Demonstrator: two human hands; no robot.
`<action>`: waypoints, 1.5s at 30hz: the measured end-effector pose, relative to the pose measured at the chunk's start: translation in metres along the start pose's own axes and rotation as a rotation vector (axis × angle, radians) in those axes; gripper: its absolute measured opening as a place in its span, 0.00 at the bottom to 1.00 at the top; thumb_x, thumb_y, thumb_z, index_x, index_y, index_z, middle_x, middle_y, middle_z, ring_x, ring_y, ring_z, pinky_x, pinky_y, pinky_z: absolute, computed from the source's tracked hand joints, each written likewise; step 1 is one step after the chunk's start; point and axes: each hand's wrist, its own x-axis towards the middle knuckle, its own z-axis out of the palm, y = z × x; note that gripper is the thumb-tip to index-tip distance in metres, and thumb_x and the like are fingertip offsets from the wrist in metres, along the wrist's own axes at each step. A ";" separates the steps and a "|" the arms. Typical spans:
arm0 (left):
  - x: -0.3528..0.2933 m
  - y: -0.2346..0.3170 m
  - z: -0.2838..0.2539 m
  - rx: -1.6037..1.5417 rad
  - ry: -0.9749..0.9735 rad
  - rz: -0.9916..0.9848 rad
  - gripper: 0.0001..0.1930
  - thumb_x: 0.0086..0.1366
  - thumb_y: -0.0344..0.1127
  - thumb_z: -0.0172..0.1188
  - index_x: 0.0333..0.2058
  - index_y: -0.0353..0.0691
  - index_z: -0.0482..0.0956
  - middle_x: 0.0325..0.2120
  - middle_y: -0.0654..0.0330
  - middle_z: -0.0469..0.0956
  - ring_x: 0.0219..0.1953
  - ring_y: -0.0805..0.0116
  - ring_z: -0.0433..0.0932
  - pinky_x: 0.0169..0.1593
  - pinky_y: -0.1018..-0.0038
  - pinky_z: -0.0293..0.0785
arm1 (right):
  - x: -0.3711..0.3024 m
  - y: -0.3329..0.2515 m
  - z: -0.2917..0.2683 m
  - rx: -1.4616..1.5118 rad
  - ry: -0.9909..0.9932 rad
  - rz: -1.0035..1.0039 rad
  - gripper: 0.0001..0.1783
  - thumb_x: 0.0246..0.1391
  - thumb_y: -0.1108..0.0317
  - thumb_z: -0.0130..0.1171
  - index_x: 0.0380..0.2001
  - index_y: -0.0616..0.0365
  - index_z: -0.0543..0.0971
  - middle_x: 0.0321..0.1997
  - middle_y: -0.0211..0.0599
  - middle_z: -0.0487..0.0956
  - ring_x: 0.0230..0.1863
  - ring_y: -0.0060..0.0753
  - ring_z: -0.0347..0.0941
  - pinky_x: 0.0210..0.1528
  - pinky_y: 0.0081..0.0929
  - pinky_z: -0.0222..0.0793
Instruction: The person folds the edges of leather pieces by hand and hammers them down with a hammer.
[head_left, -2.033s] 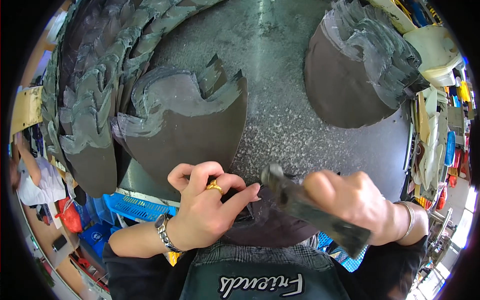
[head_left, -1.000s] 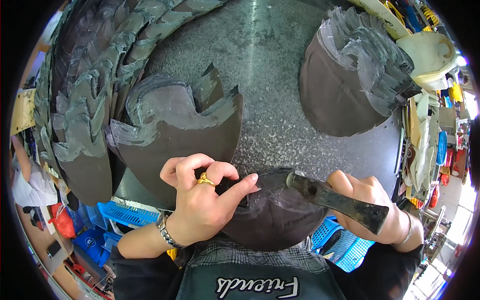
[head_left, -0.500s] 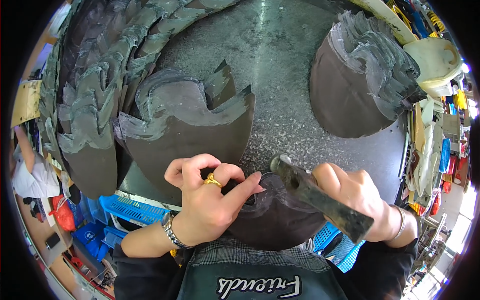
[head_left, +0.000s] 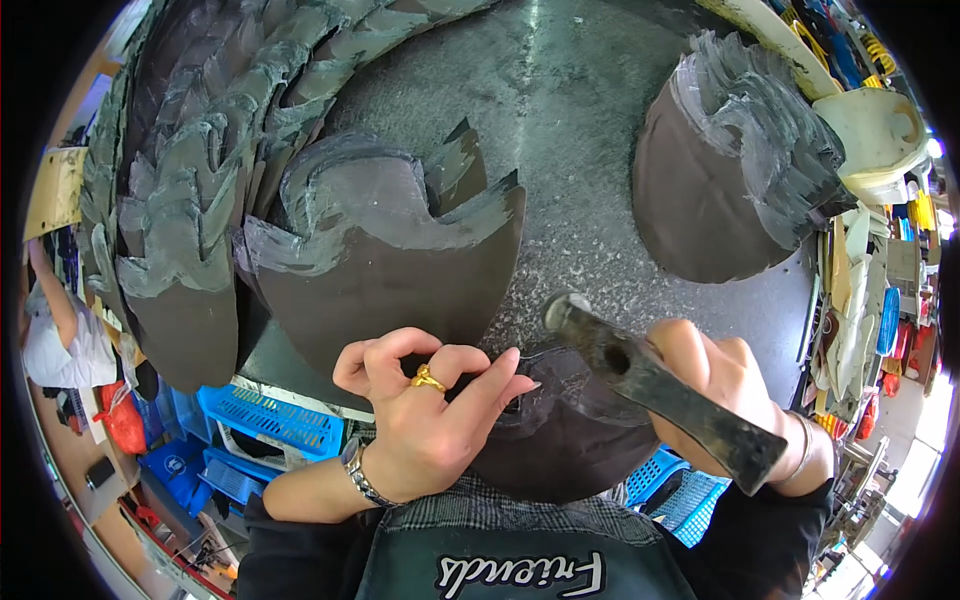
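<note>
Tabletop in scuffed dark grey, dusted with pale specks towards the near side. Overlapping dark sheets heaped along the left, a fanned stack at right, near a cream container. Beyond the left edge, blue baskets, a red bag and a person in white. At the near edge, a dark piece, long axis roughly left to right, curved rim nearest. Above it, a hammer, head slanting from upper left to lower right, round face at upper left. Right hand closed around the hammer; left hand at the dark piece's left end, thumb and forefinger close; cannot tell whether pinching.
</note>
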 end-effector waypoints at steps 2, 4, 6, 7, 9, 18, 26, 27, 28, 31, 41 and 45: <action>0.001 0.003 0.001 -0.046 0.011 -0.005 0.15 0.41 0.39 0.73 0.33 0.50 0.85 0.27 0.76 0.72 0.40 0.63 0.63 0.44 0.62 0.49 | -0.009 -0.002 0.003 -0.009 -0.068 0.046 0.16 0.46 0.69 0.59 0.38 0.60 0.68 0.23 0.36 0.66 0.17 0.33 0.72 0.13 0.29 0.66; 0.000 0.006 0.002 -0.081 0.021 -0.016 0.15 0.41 0.38 0.73 0.33 0.50 0.85 0.27 0.76 0.72 0.39 0.63 0.63 0.44 0.62 0.49 | -0.011 0.001 0.002 0.079 -0.110 0.084 0.16 0.45 0.70 0.60 0.37 0.61 0.69 0.22 0.33 0.65 0.16 0.31 0.72 0.12 0.27 0.66; -0.001 0.007 0.004 -0.061 0.025 -0.019 0.16 0.41 0.37 0.73 0.34 0.49 0.85 0.26 0.76 0.73 0.39 0.64 0.64 0.44 0.63 0.49 | -0.007 0.001 0.002 0.065 -0.077 0.061 0.16 0.45 0.71 0.60 0.37 0.61 0.68 0.23 0.35 0.65 0.17 0.33 0.72 0.12 0.29 0.66; -0.001 0.008 0.004 -0.059 0.023 -0.022 0.16 0.41 0.37 0.73 0.34 0.49 0.85 0.26 0.76 0.73 0.39 0.64 0.64 0.44 0.63 0.49 | -0.006 -0.001 0.002 0.054 -0.047 0.044 0.16 0.44 0.72 0.59 0.37 0.62 0.67 0.23 0.36 0.66 0.17 0.35 0.73 0.13 0.30 0.67; -0.003 0.009 0.003 -0.036 0.035 0.006 0.18 0.41 0.39 0.74 0.35 0.48 0.85 0.27 0.76 0.73 0.38 0.64 0.63 0.44 0.63 0.50 | -0.006 -0.004 0.001 0.063 -0.096 0.052 0.17 0.44 0.72 0.60 0.37 0.62 0.67 0.23 0.37 0.66 0.18 0.36 0.73 0.13 0.31 0.67; -0.012 0.027 0.004 0.065 0.020 -0.150 0.19 0.42 0.39 0.74 0.37 0.49 0.85 0.27 0.76 0.72 0.39 0.63 0.61 0.44 0.65 0.51 | -0.003 0.000 0.001 0.058 -0.092 0.005 0.18 0.43 0.68 0.62 0.36 0.62 0.68 0.23 0.37 0.67 0.19 0.30 0.74 0.12 0.28 0.66; -0.015 0.030 0.008 -0.080 0.053 -0.227 0.17 0.41 0.30 0.73 0.34 0.49 0.85 0.27 0.74 0.73 0.39 0.62 0.62 0.45 0.65 0.53 | 0.001 0.001 0.008 -0.009 -0.072 0.003 0.13 0.49 0.67 0.61 0.31 0.59 0.67 0.19 0.33 0.65 0.13 0.28 0.70 0.11 0.27 0.66; -0.014 0.031 0.008 -0.083 0.053 -0.223 0.17 0.41 0.28 0.73 0.34 0.49 0.85 0.27 0.74 0.73 0.39 0.62 0.62 0.44 0.65 0.53 | 0.003 0.001 0.007 -0.043 -0.018 -0.012 0.13 0.50 0.67 0.61 0.30 0.58 0.67 0.19 0.33 0.65 0.13 0.28 0.70 0.11 0.27 0.66; -0.014 0.031 0.008 -0.090 0.051 -0.216 0.16 0.41 0.27 0.72 0.33 0.48 0.85 0.28 0.74 0.73 0.39 0.62 0.63 0.44 0.65 0.53 | 0.004 -0.001 0.005 -0.076 0.036 -0.024 0.13 0.50 0.66 0.61 0.29 0.58 0.67 0.19 0.32 0.65 0.13 0.27 0.70 0.11 0.27 0.66; -0.014 0.032 0.011 -0.103 0.064 -0.191 0.18 0.38 0.25 0.70 0.32 0.48 0.84 0.29 0.74 0.73 0.39 0.61 0.63 0.43 0.64 0.53 | 0.007 -0.004 0.000 -0.037 -0.049 0.002 0.13 0.49 0.66 0.61 0.29 0.57 0.67 0.19 0.31 0.65 0.12 0.27 0.69 0.11 0.27 0.65; -0.014 0.034 0.008 -0.013 0.044 -0.183 0.11 0.46 0.35 0.70 0.32 0.51 0.83 0.28 0.76 0.71 0.38 0.65 0.64 0.40 0.59 0.51 | 0.020 -0.004 -0.004 -0.141 -0.103 -0.071 0.12 0.49 0.64 0.58 0.26 0.55 0.66 0.17 0.30 0.65 0.10 0.26 0.67 0.09 0.26 0.63; -0.016 0.034 0.007 0.007 0.041 -0.167 0.10 0.44 0.35 0.70 0.29 0.51 0.82 0.30 0.75 0.71 0.38 0.65 0.64 0.40 0.59 0.50 | 0.022 -0.009 -0.005 -0.205 -0.090 -0.121 0.11 0.49 0.63 0.58 0.27 0.54 0.67 0.16 0.30 0.65 0.10 0.26 0.67 0.09 0.26 0.63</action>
